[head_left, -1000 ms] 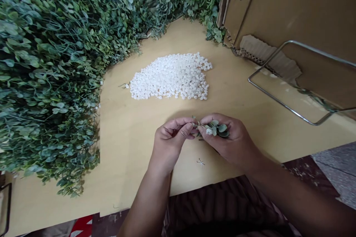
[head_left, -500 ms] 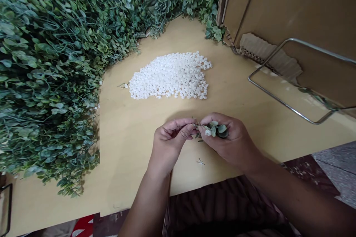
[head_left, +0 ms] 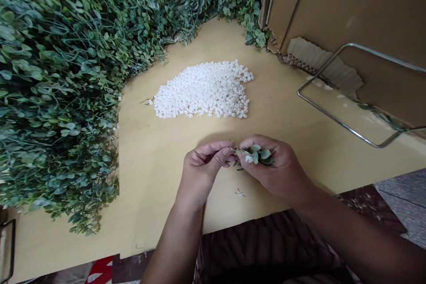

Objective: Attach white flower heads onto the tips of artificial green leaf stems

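Note:
Over the near part of the table, my two hands meet at a small sprig of artificial leaves [head_left: 265, 154]. My right hand [head_left: 278, 168] is closed round the sprig, its green leaves and a small white blossom [head_left: 249, 159] showing between thumb and fingers. My left hand [head_left: 203, 166] pinches at the sprig's stem end; the exact point of contact is hidden by the fingertips. A tiny star-shaped white piece [head_left: 239, 193] lies on the table just below the hands. Beyond them is a heap of small white plastic blossoms [head_left: 203, 91].
A large mass of artificial greenery [head_left: 60, 80] covers the left side and continues along the back. At the right stand a cardboard box [head_left: 353, 13] with a torn edge and a bent metal wire frame [head_left: 342, 124]. Yellowish board [head_left: 153, 186] forms the table surface.
Both hands stay in nearly the same place, holding the same sprig. Only a very slight shift of the fingers and the view is visible.

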The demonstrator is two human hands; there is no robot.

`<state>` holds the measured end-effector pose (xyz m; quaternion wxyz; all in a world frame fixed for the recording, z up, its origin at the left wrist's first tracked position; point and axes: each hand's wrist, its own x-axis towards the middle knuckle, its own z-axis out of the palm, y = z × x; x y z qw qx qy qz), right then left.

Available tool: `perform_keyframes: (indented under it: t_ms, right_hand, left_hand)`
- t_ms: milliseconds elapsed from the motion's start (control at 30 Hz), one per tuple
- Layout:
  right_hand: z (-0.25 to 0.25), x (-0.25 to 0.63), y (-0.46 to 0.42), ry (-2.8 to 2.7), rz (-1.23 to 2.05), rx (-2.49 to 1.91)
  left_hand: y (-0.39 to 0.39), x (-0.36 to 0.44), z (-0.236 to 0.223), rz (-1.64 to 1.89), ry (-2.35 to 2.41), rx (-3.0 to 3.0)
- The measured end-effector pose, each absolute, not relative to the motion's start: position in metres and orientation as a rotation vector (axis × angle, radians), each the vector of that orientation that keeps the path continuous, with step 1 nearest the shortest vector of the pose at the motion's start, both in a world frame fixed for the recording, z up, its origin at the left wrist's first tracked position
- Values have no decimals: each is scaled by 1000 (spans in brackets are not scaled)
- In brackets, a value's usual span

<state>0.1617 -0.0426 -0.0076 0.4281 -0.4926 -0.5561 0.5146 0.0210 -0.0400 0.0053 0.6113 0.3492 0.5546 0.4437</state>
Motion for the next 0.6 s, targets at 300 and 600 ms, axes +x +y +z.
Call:
perform_keyframes:
  t_ms: [300,600]
  right_hand:
    - [-7,161,-42,-1419,1248,-1263]
    - [-10,160,-44,-1452,1256,-1259]
  left_hand:
    - [-40,21,3,1020,1303,851]
    - [-41,25,5,1007,1309,893]
